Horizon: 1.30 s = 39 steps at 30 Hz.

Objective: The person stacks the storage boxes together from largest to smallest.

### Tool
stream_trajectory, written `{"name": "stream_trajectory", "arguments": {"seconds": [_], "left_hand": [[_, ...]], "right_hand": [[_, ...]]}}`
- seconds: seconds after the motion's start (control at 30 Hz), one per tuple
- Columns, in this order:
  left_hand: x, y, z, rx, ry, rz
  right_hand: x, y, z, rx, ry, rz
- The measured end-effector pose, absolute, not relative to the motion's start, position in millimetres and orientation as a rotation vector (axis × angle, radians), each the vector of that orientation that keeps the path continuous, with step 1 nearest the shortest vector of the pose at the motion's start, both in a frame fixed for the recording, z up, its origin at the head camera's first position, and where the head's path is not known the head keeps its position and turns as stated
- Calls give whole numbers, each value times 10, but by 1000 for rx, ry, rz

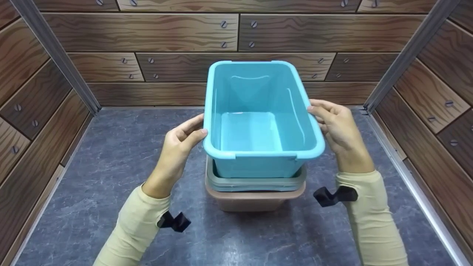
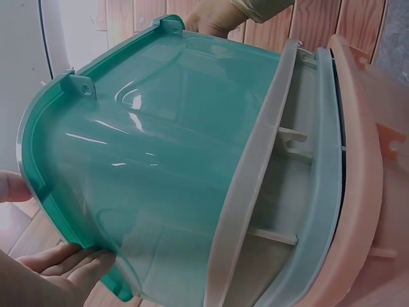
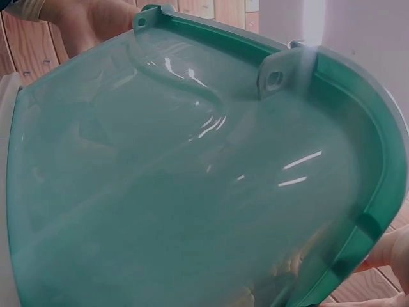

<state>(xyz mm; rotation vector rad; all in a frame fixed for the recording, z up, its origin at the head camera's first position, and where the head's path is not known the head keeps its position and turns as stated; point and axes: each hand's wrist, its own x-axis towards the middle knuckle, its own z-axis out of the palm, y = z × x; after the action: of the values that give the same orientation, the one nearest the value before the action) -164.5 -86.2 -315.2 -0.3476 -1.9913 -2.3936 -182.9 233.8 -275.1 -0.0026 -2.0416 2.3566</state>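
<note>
Both hands hold a bright blue plastic bin (image 1: 258, 167) by its long sides. My left hand (image 1: 172, 151) has its thumb on the rim and its fingers under the lip. Opposite it, my right hand (image 1: 342, 129) pinches the right rim the same way. The bin's lower part sits within a stack of similar bins, its rim high above theirs. In the left wrist view the stack shows a grey bin (image 2: 246, 185), a pale blue bin (image 2: 326, 204) and a pinkish-brown bin (image 2: 361, 185) outermost. The held bin's inside is bare.
The stack stands on a dark grey marbled floor (image 1: 122, 159). Wood-pattern walls (image 1: 184, 33) rise at the back and both sides, with metal posts (image 1: 61, 55) in the corners. A black wrist mount (image 1: 175, 221) sits on each pale yellow sleeve (image 1: 138, 218).
</note>
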Motion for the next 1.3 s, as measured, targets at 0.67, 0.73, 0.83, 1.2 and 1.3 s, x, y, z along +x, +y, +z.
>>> {"name": "stream_trajectory", "arguments": {"seconds": [0.67,0.73,0.83,1.2,1.3], "left_hand": [[-1636,-856,-3211,-378,-2022,-2382],[-1634,-856,-3220,-380,-2029,-2379],[-1639,-857,-3241,-383,-2031,-2383],[-1647,-861,-3295,-362,-2039,-2386],[-1649,-862,-3308,-362,-2044,-2386]], "right_hand": [[-1827,2359,-2831,-42,-2067,2351],[-1826,2361,-2842,-42,-2072,2356],[-1823,2365,-2853,-49,-2068,2373],[-1828,2367,-2891,-56,-2089,2360],[-1834,2371,-2909,-56,-2108,2345]]}}
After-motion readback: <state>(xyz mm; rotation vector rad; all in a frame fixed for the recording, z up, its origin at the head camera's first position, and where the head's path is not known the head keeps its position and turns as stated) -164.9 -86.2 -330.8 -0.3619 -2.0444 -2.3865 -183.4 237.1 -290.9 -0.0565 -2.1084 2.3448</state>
